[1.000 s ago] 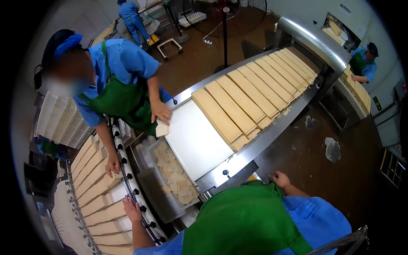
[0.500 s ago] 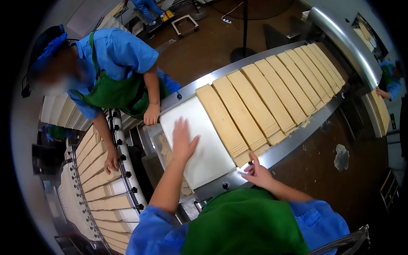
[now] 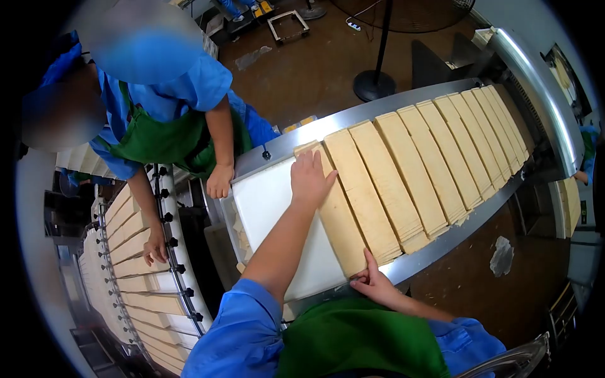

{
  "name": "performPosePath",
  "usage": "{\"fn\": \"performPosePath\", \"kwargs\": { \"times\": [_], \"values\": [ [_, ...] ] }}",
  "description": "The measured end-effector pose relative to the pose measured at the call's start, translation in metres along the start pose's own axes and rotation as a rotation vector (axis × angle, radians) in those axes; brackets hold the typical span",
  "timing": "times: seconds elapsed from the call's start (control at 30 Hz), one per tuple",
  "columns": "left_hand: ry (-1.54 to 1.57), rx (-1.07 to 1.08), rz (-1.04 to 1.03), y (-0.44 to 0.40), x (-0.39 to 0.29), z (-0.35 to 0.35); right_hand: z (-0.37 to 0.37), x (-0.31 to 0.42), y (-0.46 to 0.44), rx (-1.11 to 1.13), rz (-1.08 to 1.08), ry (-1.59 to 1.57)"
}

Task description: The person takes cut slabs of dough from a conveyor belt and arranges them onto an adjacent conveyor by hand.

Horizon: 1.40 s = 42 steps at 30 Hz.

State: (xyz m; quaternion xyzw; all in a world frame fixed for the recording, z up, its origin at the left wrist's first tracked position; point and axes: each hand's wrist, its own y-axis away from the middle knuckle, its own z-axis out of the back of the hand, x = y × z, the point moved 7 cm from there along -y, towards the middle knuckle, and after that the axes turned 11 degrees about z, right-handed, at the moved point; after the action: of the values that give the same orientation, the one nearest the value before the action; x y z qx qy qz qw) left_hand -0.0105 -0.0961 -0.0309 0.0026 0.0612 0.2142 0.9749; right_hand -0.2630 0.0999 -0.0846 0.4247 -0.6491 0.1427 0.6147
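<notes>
Long, flat strips of pale layered dough lie side by side across the conveyor. My left hand (image 3: 309, 178) rests with fingers stretched on the far end of the nearest dough strip (image 3: 340, 223), the thumb spread to the right across it. At the strip's near end, my right hand (image 3: 376, 285) touches the corner, thumb and fingers apart. Bare white belt (image 3: 261, 192) shows to the left of this strip, partly beneath my left forearm. The undersides of my left fingers are hidden.
Across the belt stands a co-worker in a green apron (image 3: 151, 142), one hand (image 3: 220, 181) near the conveyor's metal edge (image 3: 302, 133). The co-worker's other hand (image 3: 155, 247) is over a second line of dough strips (image 3: 129, 242). A metal machine cover (image 3: 535, 94) stands at the far right.
My left hand has moved from above the white belt onto the far end of the nearest dough strip. My right hand has come against its near end. The view has shifted slightly.
</notes>
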Motion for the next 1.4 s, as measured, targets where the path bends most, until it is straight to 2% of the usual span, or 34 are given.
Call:
{"fn": "performPosePath", "kwargs": {
  "times": [0.03,0.2,0.27,0.33,0.4,0.47,0.53,0.6,0.67,0.7,0.73,0.77,0.8,0.83,0.87,0.9,0.97,1.03,1.07,1.13,1.17,1.2,1.27,1.3,1.33,1.4],
  "values": [
    [0.04,0.079,0.0,-0.005,-0.001,0.005,-0.001,-0.001,-0.001,-0.016,0.002,-0.036],
    [0.091,0.037,-0.002,-0.039,0.016,-0.006,-0.004,0.004,-0.006,-0.033,0.012,0.036],
    [0.081,0.086,-0.005,-0.037,0.02,-0.002,-0.009,0.011,-0.007,-0.018,-0.028,0.025],
    [0.082,0.091,0.035,-0.031,0.027,0.008,-0.011,0.016,-0.009,-0.038,-0.006,0.073],
    [0.065,0.21,0.131,-0.02,0.047,0.012,-0.012,0.021,-0.007,-0.005,-0.06,0.283],
    [0.057,0.236,0.224,0.0,0.082,0.02,-0.018,0.023,-0.01,-0.011,-0.018,0.341],
    [0.009,0.222,0.353,0.028,0.128,0.03,-0.029,0.036,-0.016,0.079,-0.027,0.62],
    [0.008,0.223,0.432,0.058,0.179,0.044,-0.037,0.035,-0.024,0.081,-0.001,0.669],
    [0.081,0.207,0.429,0.081,0.221,0.046,-0.047,0.04,-0.034,0.105,0.08,0.835],
    [0.081,0.211,0.46,0.094,0.237,0.041,-0.046,0.036,-0.038,0.089,0.042,0.914],
    [0.243,0.221,0.438,0.103,0.244,0.037,-0.047,0.039,-0.041,0.051,0.067,1.028],
    [0.403,0.22,0.427,0.113,0.255,0.035,-0.045,0.037,-0.041,0.057,-0.021,1.155],
    [0.489,0.222,0.3,0.123,0.248,0.04,-0.047,0.039,-0.041,0.044,-0.029,1.187],
    [0.499,0.284,0.098,0.13,0.236,0.041,-0.044,0.034,-0.042,-0.014,-0.057,1.244],
    [0.277,0.236,-0.046,0.144,0.228,0.036,-0.044,0.034,-0.043,-0.055,0.007,1.26],
    [0.261,0.289,0.005,0.163,0.226,0.05,-0.043,0.035,-0.043,-0.101,0.072,1.273],
    [0.325,0.182,0.002,0.178,0.242,0.026,-0.046,0.036,-0.043,-0.165,0.172,1.179],
    [0.353,0.126,0.129,0.21,0.254,0.048,-0.061,0.043,-0.04,-0.179,0.283,1.182],
    [0.408,0.029,0.119,0.226,0.265,0.051,-0.075,0.038,-0.039,-0.142,0.294,1.192],
    [0.464,-0.099,0.139,0.262,0.293,0.069,-0.104,0.046,-0.036,-0.214,0.409,1.306],
    [0.47,-0.108,0.165,0.279,0.311,0.078,-0.124,0.049,-0.032,-0.219,0.416,1.3],
    [0.461,-0.211,0.176,0.305,0.334,0.098,-0.153,0.052,-0.03,-0.194,0.425,1.309],
    [0.45,-0.376,0.205,0.36,0.387,0.132,-0.214,0.064,-0.024,-0.158,0.575,1.341],
    [0.453,-0.439,0.219,0.389,0.417,0.148,-0.255,0.075,-0.023,-0.111,0.516,1.372],
    [0.46,-0.441,0.262,0.421,0.447,0.164,-0.29,0.082,-0.021,-0.098,0.528,1.376],
    [0.423,-0.438,0.408,0.48,0.504,0.177,-0.367,0.09,-0.021,0.105,0.637,1.418]
  ]
}}
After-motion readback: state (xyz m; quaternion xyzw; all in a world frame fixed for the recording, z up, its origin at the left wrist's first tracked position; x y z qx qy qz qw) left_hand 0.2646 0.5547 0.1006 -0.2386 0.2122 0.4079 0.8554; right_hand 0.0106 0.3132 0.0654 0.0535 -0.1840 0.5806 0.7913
